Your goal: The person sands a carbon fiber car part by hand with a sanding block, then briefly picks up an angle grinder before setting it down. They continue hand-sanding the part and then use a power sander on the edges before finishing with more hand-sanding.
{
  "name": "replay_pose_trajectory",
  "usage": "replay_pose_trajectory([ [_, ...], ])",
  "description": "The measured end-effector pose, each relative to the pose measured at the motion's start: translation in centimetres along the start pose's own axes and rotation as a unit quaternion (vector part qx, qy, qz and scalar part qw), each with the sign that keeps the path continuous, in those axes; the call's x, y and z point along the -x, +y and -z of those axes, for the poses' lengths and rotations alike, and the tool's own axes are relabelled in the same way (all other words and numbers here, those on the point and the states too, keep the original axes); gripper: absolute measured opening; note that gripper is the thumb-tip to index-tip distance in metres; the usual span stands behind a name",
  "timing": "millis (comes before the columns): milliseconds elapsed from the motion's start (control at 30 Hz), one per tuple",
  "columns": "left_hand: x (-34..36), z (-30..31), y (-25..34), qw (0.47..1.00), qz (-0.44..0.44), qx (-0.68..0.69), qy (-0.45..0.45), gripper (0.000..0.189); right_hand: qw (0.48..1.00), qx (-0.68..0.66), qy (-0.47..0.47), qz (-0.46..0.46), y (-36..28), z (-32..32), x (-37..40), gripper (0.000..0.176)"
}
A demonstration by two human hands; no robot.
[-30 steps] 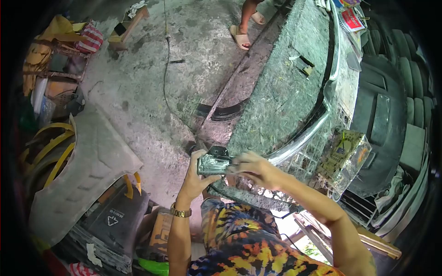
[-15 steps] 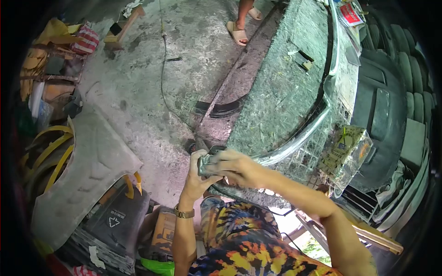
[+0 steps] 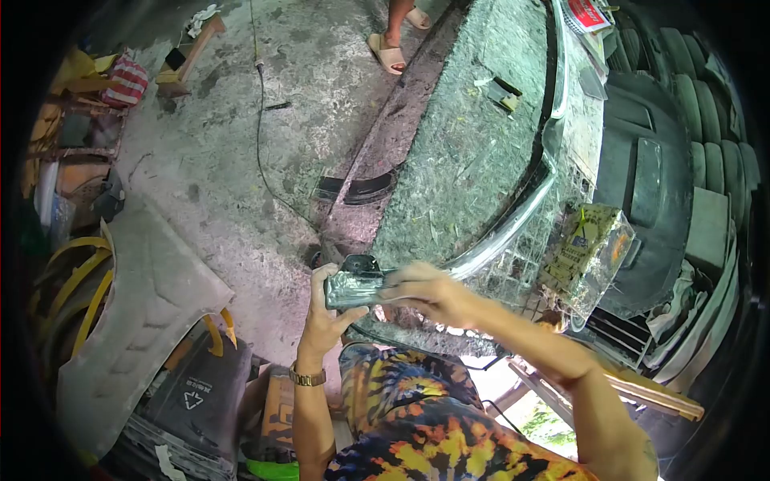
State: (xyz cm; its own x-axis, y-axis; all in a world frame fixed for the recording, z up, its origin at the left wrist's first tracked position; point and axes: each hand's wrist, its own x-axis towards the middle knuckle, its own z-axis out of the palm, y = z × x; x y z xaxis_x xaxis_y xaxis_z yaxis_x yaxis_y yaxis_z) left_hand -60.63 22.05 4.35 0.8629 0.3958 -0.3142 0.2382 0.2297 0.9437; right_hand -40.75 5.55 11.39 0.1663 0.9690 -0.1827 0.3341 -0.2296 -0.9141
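Note:
My left hand, a watch on its wrist, grips the left end of a small dark, shiny plastic part. The part has a long flat face and a black rounded piece standing up behind it. Over the right end of the part, my right hand has its fingers bent and pressed together, blurred by motion. What those fingers hold, if anything, I cannot tell. Both hands are in front of my tie-dyed shirt, above the floor.
A grey car fender lies at the left over a black bin. To the right, a long chrome-edged bumper curves beside a wire-mesh rack and a box. A cable runs along the floor; another person's sandalled foot is at the top.
My right hand has slid rightward along the part, uncovering more of its face. The whole view has shifted, so most things appear a little farther left.

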Motion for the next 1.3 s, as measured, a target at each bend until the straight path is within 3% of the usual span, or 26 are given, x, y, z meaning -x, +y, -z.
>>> replay_pose_trajectory([
  [67, 0.1, 0.2, -1.1, 0.999, 0.025, 0.023, 0.001, 0.084, 0.999, 0.024, -0.018, 0.042, -2.4, -2.0, -4.9, 0.03],
  [167, 0.2, 0.2, -0.8, 0.997, 0.061, 0.046, -0.009, 0.084, 0.999, -0.028, 0.003, 0.038, -1.0, -1.0, -2.6, 0.032],
  [233, 0.1, 0.1, -0.7, 1.0, -0.001, 0.024, 0.004, 0.084, 0.998, -0.005, 0.01, 0.056, 0.8, 1.0, 0.2, 0.031],
  [300, 0.3, 0.3, -0.9, 0.999, 0.018, 0.041, 0.001, 0.084, 1.0, 0.025, -0.009, 0.018, 0.4, 1.3, 0.9, 0.03],
  [433, 0.2, 0.5, -1.1, 1.0, 0.027, 0.008, -0.007, 0.086, 0.998, 0.002, -0.011, 0.056, -2.6, -3.0, -6.2, 0.032],
  [567, 0.1, 0.5, -1.2, 0.998, 0.034, 0.051, -0.005, 0.085, 1.0, -0.002, 0.004, 0.024, 1.3, 2.3, 2.0, 0.029],
  [633, 0.1, 0.3, -0.1, 0.999, 0.042, 0.008, -0.005, 0.086, 1.0, 0.018, -0.002, -0.017, 0.7, 2.9, 2.8, 0.033],
  [700, 0.1, 0.4, -0.9, 0.999, 0.018, -0.024, -0.011, 0.086, 0.998, -0.02, 0.03, 0.049, -0.4, -1.1, -1.2, 0.036],
  [733, 0.2, 0.3, -1.3, 0.995, 0.065, 0.073, 0.0, 0.085, 0.998, 0.035, -0.036, 0.028, -2.6, -1.5, -4.1, 0.038],
  [767, 0.5, 0.3, -1.5, 0.979, 0.115, 0.17, 0.009, 0.085, 0.998, 0.023, -0.018, 0.056, -2.0, -2.1, -4.9, 0.04],
  [867, 0.7, 0.6, -2.1, 0.989, 0.101, 0.108, 0.003, 0.084, 0.998, -0.038, 0.011, 0.047, 0.4, -0.2, -0.1, 0.04],
  [933, 0.6, 0.5, -2.5, 0.996, 0.067, 0.058, 0.01, 0.084, 0.999, -0.009, 0.037, 0.022, 1.1, 2.6, 2.3, 0.029],
  [1033, 0.6, 0.6, -1.9, 0.993, 0.091, 0.076, 0.005, 0.085, 0.998, 0.012, 0.008, 0.061, -2.3, -2.3, -4.8, 0.031],
  [1067, 0.8, 1.5, -3.8, 0.996, 0.089, 0.0, -0.021, 0.086, 0.998, 0.017, -0.013, 0.05, -2.3, -3.2, -6.0, 0.039],
  [1200, 0.1, 0.3, -1.2, 0.999, 0.029, 0.04, 0.01, 0.085, 1.0, 0.003, 0.011, 0.025, 1.0, 1.2, 0.9, 0.039],
  [1300, 0.1, 0.3, -1.3, 0.999, 0.024, 0.033, -0.001, 0.086, 0.999, -0.013, 0.001, 0.046, 0.1, 0.1, -0.7, 0.04],
])
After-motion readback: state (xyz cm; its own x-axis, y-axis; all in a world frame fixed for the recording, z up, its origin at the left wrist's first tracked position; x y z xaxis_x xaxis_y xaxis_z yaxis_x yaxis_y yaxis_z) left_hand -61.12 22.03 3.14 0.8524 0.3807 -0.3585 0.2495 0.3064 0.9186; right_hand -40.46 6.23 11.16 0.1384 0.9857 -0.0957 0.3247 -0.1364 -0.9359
